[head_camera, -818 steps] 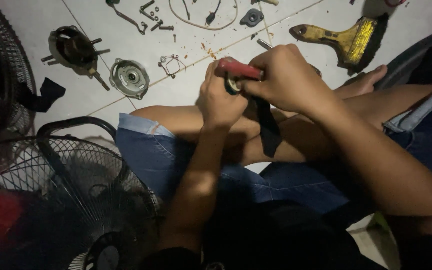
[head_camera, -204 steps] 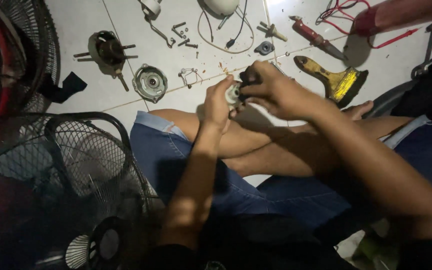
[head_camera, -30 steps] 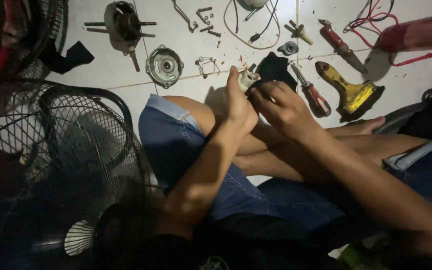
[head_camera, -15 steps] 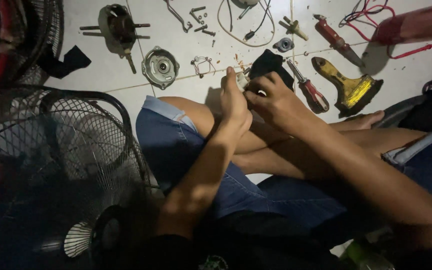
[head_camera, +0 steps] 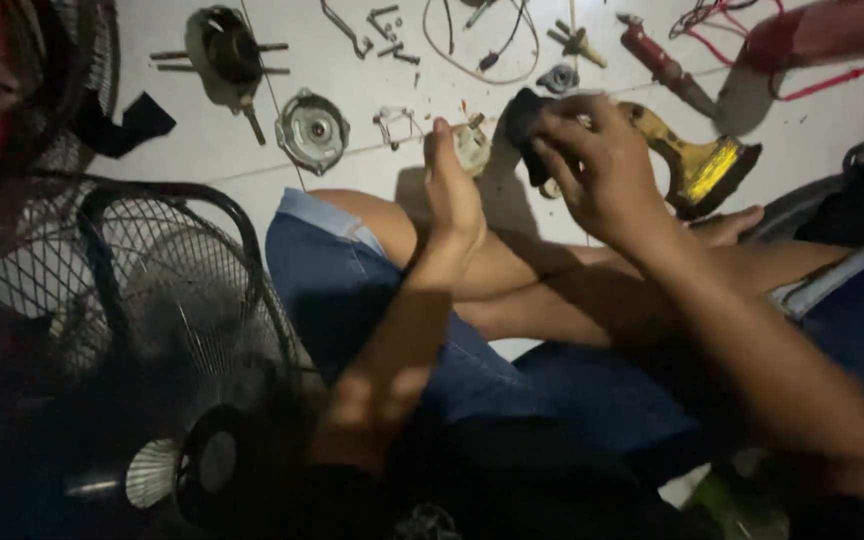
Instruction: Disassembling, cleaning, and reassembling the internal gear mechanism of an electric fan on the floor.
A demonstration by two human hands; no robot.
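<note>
I sit cross-legged on a white tiled floor (head_camera: 332, 190). My left hand (head_camera: 451, 195) holds a small round metal fan part (head_camera: 472, 148) up above my knee. My right hand (head_camera: 600, 165) is closed on a dark cloth (head_camera: 524, 118), held just to the right of that part. A paintbrush with a yellowish ferrule (head_camera: 700, 165) lies on the floor right behind my right hand.
A black fan guard (head_camera: 167, 290) and a fan hub lie at my left. On the tiles lie a round metal motor cover (head_camera: 313, 130), a motor with shaft (head_camera: 224, 50), screws, a cable, a red-handled screwdriver (head_camera: 660, 62) and red wires. Another person's arm (head_camera: 832, 28) reaches in at top right.
My right hand has moved a little away from the left one, to the right over the brush, with the cloth in it. The view has shifted slightly.
</note>
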